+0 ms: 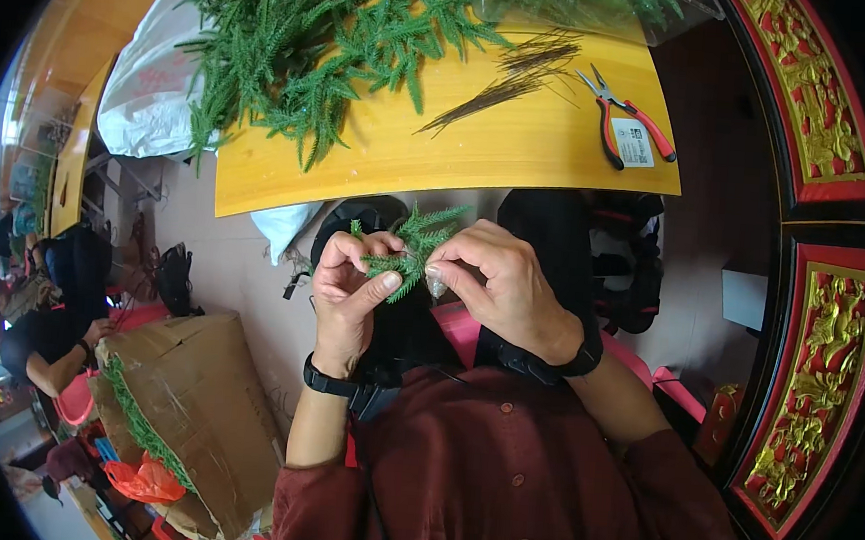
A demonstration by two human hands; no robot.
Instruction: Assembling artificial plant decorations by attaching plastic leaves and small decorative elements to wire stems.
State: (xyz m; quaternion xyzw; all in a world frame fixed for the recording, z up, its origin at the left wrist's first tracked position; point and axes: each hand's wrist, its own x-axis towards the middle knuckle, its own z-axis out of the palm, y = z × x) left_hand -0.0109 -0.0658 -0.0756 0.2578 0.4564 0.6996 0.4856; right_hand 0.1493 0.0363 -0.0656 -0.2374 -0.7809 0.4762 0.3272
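Green, the sprig (409, 248) sat between both hands in the head view, held in the air below the near edge of the table (380, 166), over the lap. Its long axis ran up and to the right, tips fanning toward the table. The left hand (346, 289) pinched its lower stem, thumb and fingers closed on it. The right hand (507, 280) closed on it from the right side, fingertips at the sprig's base. Both hands were equally near. Pliers (628, 123) lay at the table's right end, wires (506, 80) nearer its middle.
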